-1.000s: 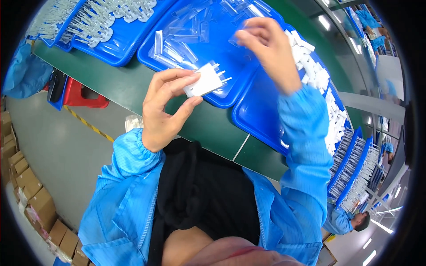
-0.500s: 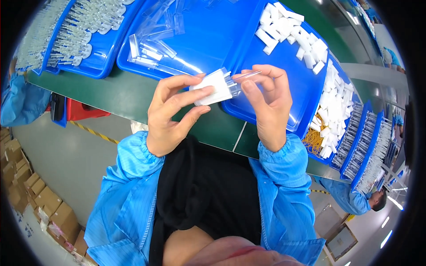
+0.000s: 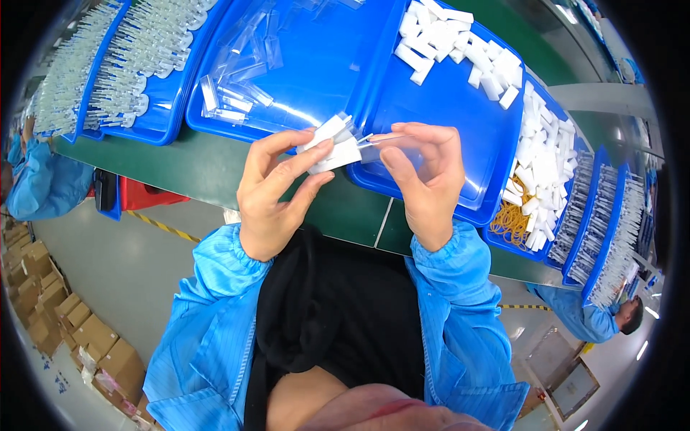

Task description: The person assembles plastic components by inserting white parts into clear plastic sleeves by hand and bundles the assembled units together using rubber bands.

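Note:
Several white rectangular pieces (image 3: 343, 155) are bunched between the thumb and fingers of my left hand (image 3: 267, 190), tilted and slightly fanned apart. Clear plastic shows at their upper right edge. To their right, my right hand (image 3: 433, 183) pinches a thin clear plastic sleeve (image 3: 394, 142) between thumb and fingers. The sleeve's left end meets the bunch; whether it is inside or only touching I cannot tell. Both hands are raised over the near edges of two blue trays.
One blue tray (image 3: 323, 61) holds loose clear sleeves (image 3: 253, 70). The blue tray beside it (image 3: 424, 108) has white pieces (image 3: 496, 63) at its far end. Rubber bands (image 3: 512, 221) lie right, by more white pieces. Racks of syringe-like parts (image 3: 144, 72) stand left. Co-workers sit at both sides.
The white pieces in my left hand have gone from one flat stack to a fanned, uneven bunch. My right hand has shifted slightly left and down, and the whole view has moved a little.

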The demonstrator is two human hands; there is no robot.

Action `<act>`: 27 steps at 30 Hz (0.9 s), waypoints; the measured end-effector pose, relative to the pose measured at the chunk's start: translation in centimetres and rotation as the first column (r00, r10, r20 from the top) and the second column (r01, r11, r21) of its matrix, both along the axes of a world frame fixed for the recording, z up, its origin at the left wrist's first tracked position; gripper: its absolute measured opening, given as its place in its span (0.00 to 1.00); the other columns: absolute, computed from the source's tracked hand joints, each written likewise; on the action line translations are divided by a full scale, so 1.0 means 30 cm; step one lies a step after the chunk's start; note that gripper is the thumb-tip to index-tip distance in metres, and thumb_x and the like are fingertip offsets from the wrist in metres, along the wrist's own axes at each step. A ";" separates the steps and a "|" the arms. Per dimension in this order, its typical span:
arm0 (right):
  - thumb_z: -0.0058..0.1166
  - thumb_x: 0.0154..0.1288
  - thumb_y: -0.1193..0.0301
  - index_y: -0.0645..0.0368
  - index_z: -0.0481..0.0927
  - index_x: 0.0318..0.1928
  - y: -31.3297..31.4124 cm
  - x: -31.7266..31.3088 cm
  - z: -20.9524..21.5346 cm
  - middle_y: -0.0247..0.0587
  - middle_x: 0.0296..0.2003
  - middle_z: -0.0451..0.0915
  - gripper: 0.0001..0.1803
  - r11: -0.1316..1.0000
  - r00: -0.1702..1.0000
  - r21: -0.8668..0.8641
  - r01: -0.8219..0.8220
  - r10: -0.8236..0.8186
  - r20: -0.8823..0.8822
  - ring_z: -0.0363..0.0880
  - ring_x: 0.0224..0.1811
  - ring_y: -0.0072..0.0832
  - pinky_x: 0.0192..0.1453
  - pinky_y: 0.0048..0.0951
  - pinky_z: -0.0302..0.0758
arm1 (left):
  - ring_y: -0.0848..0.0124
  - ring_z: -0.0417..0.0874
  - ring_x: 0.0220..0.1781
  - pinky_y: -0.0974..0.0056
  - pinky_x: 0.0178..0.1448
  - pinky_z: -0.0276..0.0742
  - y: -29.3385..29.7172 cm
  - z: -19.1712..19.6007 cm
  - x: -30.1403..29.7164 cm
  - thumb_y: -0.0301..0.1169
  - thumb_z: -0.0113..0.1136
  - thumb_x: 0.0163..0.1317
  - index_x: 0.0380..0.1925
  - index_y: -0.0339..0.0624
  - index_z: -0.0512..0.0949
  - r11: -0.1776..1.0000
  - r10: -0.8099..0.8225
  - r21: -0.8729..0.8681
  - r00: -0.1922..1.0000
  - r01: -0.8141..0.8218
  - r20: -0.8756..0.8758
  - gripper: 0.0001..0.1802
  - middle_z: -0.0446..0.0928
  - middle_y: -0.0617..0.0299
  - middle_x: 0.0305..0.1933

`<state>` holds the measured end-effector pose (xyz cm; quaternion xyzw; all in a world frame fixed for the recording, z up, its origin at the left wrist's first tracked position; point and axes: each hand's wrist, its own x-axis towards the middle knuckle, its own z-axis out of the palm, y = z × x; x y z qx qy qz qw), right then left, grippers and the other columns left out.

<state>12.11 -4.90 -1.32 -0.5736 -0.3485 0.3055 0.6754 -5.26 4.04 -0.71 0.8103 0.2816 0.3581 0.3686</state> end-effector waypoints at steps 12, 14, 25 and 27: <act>0.68 0.60 0.77 0.64 0.70 0.47 -0.008 0.007 -0.065 0.47 0.46 0.77 0.20 1.000 1.000 0.011 0.002 -0.003 0.016 0.83 0.49 0.31 0.53 0.28 0.79 | 0.63 0.78 0.58 0.63 0.58 0.80 -0.016 -0.015 -0.003 0.17 0.69 0.54 0.46 0.38 0.82 0.907 -0.064 -0.406 0.988 0.115 0.138 0.18 0.71 0.55 0.58; 0.68 0.59 0.76 0.64 0.70 0.47 -0.012 0.024 -0.073 0.47 0.47 0.77 0.21 0.999 0.998 0.015 -0.036 0.035 0.046 0.83 0.49 0.30 0.53 0.28 0.79 | 0.64 0.78 0.58 0.63 0.58 0.80 -0.011 -0.016 -0.009 0.17 0.68 0.55 0.46 0.38 0.82 0.891 -0.083 -0.432 0.985 0.140 0.148 0.17 0.70 0.55 0.59; 0.70 0.58 0.75 0.62 0.74 0.47 -0.021 -0.005 -0.075 0.42 0.44 0.76 0.20 0.999 1.000 0.039 -0.017 0.017 0.008 0.81 0.48 0.29 0.53 0.28 0.77 | 0.65 0.76 0.58 0.64 0.57 0.79 -0.001 -0.023 -0.019 0.17 0.66 0.57 0.48 0.42 0.84 0.901 -0.171 -0.391 0.982 0.188 0.077 0.17 0.72 0.56 0.57; 0.70 0.57 0.74 0.61 0.75 0.46 -0.020 0.016 -0.076 0.41 0.43 0.76 0.19 1.000 0.996 0.004 -0.019 0.019 0.090 0.81 0.47 0.29 0.53 0.28 0.77 | 0.64 0.77 0.57 0.63 0.57 0.78 0.005 -0.023 -0.016 0.17 0.66 0.56 0.48 0.43 0.84 0.935 -0.166 -0.312 0.986 0.168 0.033 0.19 0.73 0.56 0.56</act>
